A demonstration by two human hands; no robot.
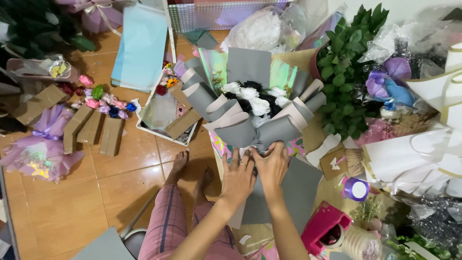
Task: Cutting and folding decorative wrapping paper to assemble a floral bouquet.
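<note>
Grey wrapping sheets (293,192) and a ribbon spool (356,189) crowd your bouquet (252,113); your left hand (237,179) and right hand (272,167) clasp its base, fingers curled.

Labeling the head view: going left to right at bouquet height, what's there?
Purple wrapped bouquet → brown cardboard boxes → white tray → grey-wrapped bouquet of white and black flowers, with left hand and right hand at its base → green leafy plant → white paper bags.
</note>
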